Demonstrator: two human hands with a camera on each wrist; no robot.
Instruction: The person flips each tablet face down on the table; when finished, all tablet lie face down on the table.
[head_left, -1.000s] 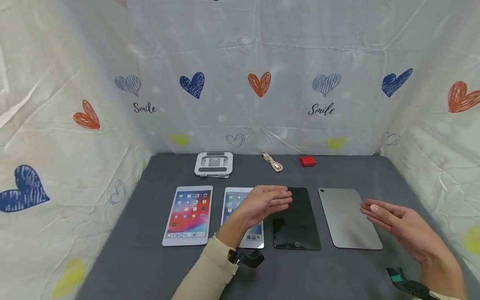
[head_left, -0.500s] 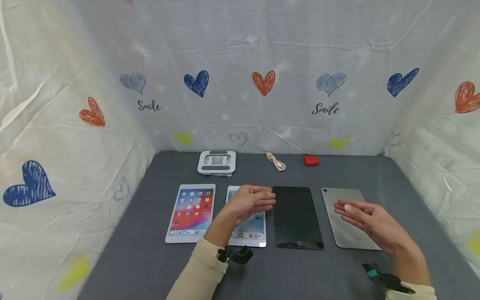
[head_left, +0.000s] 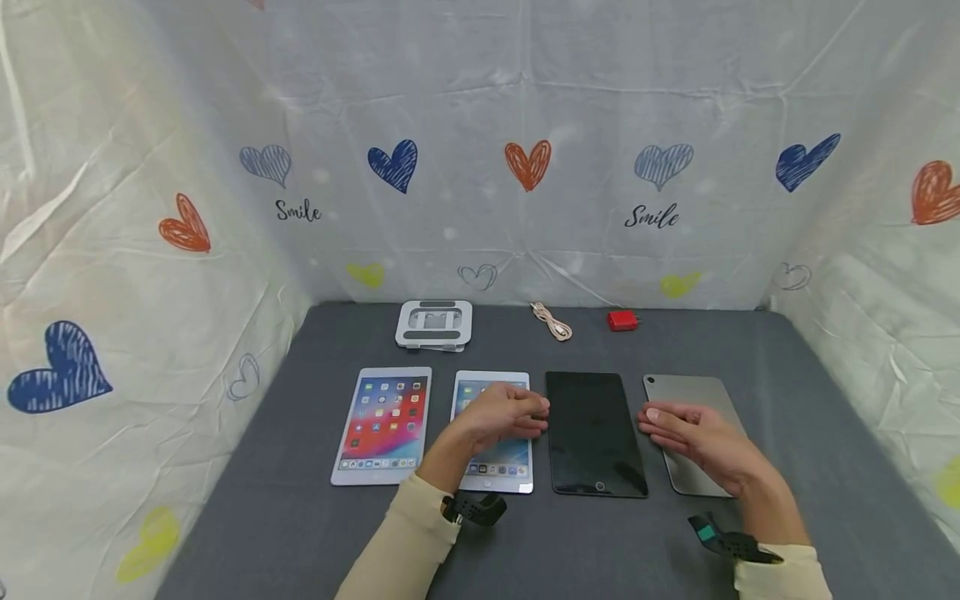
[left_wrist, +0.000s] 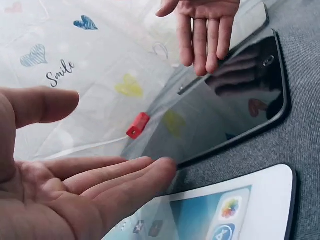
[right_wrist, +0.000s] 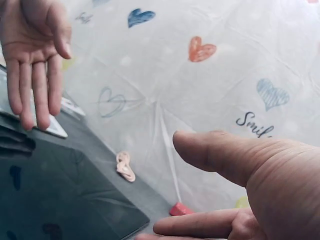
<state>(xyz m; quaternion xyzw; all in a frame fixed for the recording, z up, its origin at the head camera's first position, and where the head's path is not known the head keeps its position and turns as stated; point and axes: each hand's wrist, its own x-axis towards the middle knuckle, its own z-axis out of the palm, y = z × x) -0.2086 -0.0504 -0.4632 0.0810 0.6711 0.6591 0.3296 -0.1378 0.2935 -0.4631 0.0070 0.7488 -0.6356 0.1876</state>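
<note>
A dark-screened black tablet [head_left: 596,433] lies between my two hands. My left hand [head_left: 498,417] is over the white tablet [head_left: 495,479] that shows app icons, its fingertips right at the black tablet's left edge. Over the silver tablet [head_left: 705,396], which lies back side up, is my right hand [head_left: 697,437], fingertips near the black tablet's right edge. In the left wrist view the left fingers [left_wrist: 115,180] are straight, with the thumb spread apart. The right thumb [right_wrist: 215,152] likewise stands away from its fingers. Neither hand holds anything.
Another white tablet [head_left: 382,429] with a lit red and blue screen lies at the left. Along the back of the grey table [head_left: 300,500] are a folded stand [head_left: 433,325], a bundled cable [head_left: 552,322] and a red charger plug [head_left: 622,321]. A heart-printed curtain [head_left: 465,100] surrounds the table.
My right hand has moved left across the silver tablet to near the black tablet. My left hand has drawn back left from over the black tablet and lowered slightly. The tablets stay put.
</note>
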